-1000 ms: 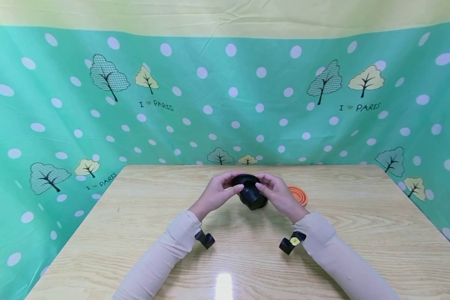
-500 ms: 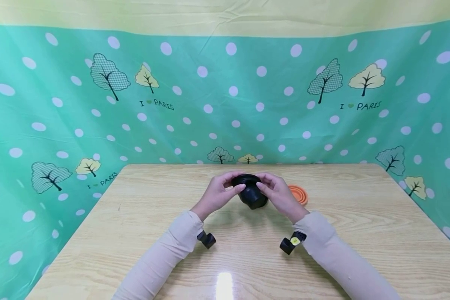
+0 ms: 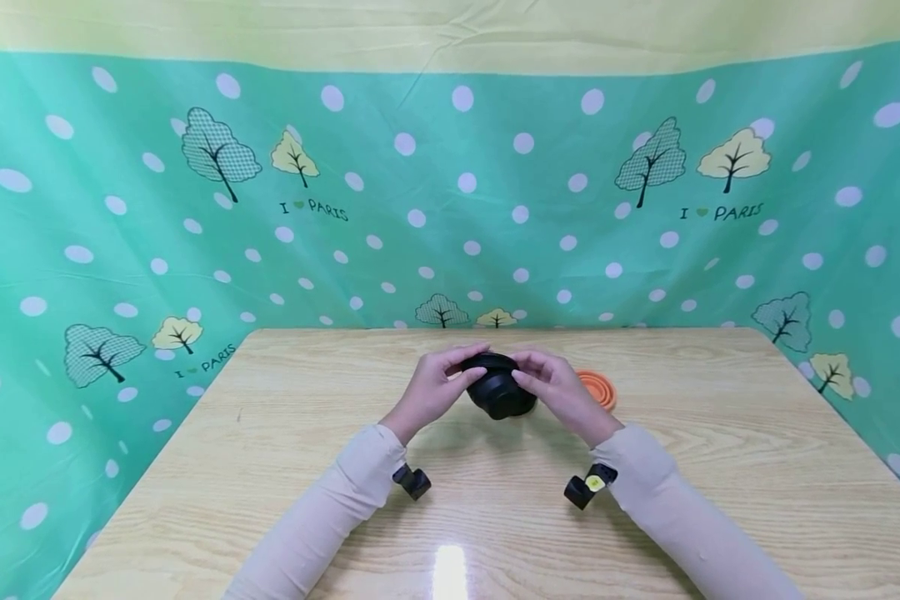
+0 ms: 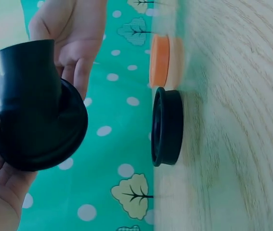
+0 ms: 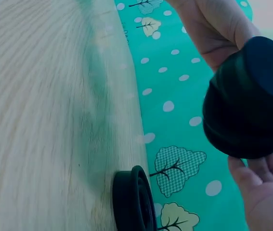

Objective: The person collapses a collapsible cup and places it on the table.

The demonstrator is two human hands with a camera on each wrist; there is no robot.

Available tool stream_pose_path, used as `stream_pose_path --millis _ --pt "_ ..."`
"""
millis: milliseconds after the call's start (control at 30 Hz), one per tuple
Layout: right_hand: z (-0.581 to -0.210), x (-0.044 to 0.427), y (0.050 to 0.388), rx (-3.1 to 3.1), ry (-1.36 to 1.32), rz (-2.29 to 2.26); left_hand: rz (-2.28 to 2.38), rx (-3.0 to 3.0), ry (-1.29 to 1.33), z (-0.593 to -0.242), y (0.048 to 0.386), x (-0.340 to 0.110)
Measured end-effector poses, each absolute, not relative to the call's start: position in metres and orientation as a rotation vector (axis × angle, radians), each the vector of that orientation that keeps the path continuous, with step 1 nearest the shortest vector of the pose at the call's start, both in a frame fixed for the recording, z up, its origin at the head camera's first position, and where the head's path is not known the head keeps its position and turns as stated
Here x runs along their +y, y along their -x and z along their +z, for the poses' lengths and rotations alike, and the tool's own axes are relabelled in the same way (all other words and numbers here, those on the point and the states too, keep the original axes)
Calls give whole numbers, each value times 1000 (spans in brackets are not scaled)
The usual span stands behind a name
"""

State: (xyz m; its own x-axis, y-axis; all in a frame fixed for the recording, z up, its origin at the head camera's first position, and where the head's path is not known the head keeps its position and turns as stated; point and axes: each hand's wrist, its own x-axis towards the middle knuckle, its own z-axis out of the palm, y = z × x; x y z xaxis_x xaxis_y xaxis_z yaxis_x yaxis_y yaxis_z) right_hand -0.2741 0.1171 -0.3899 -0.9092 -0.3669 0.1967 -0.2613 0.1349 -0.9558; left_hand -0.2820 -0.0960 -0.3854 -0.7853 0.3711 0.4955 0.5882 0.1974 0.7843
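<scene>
Both hands hold a black collapsible cup (image 3: 501,392) above the table, its wide rim up and its narrower base tilted down toward me. My left hand (image 3: 438,387) grips the rim's left side, with the thumb on the near wall. On the other side, my right hand (image 3: 558,387) pinches the rim in the same way. The cup's wall (image 4: 28,106) looks partly folded and bent in the left wrist view. Below it a flat black ringed disc, like a collapsed cup (image 4: 167,127), stands on the table; the held cup mostly hides it in the head view.
An orange ringed disc (image 3: 597,390), like another collapsed cup, lies just right of my right hand. The wooden table (image 3: 307,500) reaches back to a green dotted curtain (image 3: 450,200).
The held cup's lower part has bent and now looks shorter and wider, with more folds showing. My right wrist has shifted slightly to the right; both hands keep hold of the rim.
</scene>
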Motion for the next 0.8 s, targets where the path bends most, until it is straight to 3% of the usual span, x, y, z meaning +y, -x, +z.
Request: stream_pose_path --millis 367,800 --pt "-388 107 271 2545 751 -1696 -1370 -2333 986 -389 280 -94" --pt "-392 112 273 2413 704 -1808 -1534 -2436 920 -386 284 -101"
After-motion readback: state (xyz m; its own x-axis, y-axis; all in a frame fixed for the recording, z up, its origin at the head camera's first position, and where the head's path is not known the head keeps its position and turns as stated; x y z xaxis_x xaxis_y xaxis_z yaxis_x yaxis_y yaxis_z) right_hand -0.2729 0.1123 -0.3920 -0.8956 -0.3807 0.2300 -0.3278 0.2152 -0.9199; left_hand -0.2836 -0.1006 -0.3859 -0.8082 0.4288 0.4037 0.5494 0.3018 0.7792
